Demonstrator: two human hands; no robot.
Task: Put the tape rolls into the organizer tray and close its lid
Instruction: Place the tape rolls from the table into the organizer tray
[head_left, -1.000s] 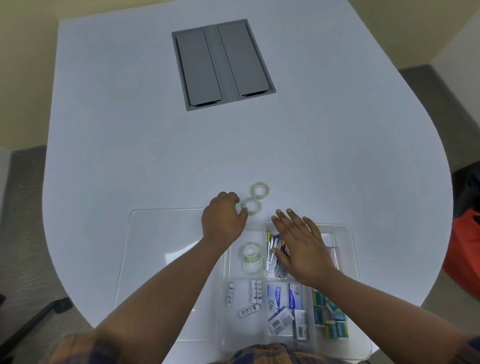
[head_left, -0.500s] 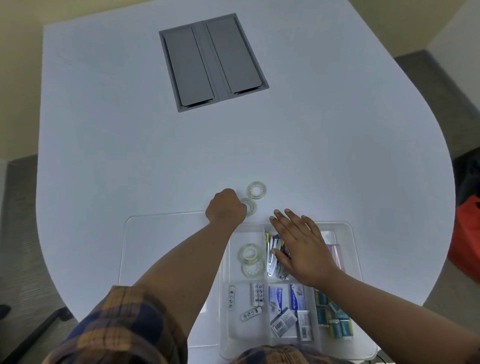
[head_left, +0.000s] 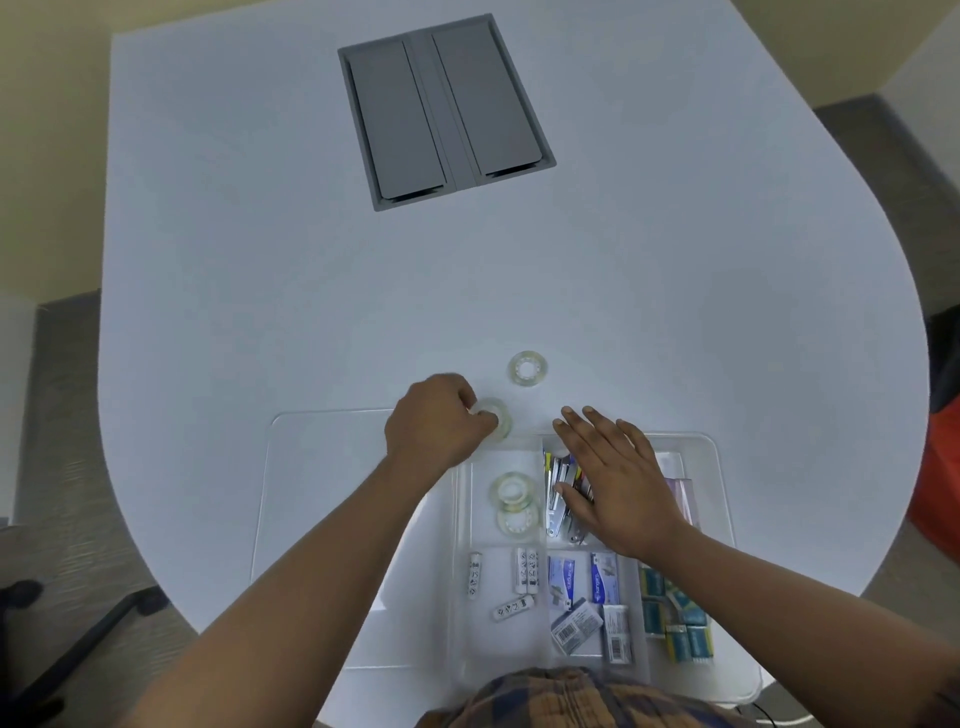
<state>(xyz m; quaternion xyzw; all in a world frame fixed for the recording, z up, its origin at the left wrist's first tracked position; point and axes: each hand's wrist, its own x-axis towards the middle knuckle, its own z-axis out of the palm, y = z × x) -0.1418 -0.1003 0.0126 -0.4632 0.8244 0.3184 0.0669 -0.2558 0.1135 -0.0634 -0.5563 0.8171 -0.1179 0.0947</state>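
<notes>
At mid-frame the left hand (head_left: 441, 428) pinches a tape roll (head_left: 496, 418) just above the organizer tray (head_left: 719, 467) (right hand (head_left: 621, 480) flat, fingers spread), needing a carry down into its compartment.

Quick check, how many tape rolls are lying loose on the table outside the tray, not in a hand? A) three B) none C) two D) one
D. Only one tape roll lies free on the table; the left hand has its fingers on a second roll at the organizer tray edge, and two more rolls already sit in a compartment.
</notes>
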